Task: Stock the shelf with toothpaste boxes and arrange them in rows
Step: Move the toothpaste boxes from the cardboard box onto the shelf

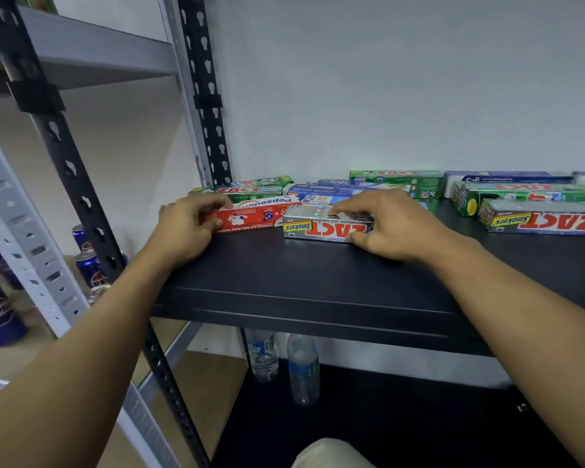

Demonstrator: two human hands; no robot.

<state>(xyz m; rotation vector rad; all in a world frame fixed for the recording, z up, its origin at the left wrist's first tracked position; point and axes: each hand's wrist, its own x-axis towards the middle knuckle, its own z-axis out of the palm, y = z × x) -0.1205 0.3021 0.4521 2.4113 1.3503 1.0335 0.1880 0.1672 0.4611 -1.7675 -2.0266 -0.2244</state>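
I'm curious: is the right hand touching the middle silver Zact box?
Touching. Head view: the right hand pinches the middle silver Zact box between fingers and thumb.

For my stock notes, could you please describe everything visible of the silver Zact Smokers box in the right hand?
The silver Zact Smokers box is a long, glossy, cardboard-looking carton with red lettering and a yellow label, upside down. It lies on the black shelf, left end beside the red Pepsodent box; the right hand grips its right end.
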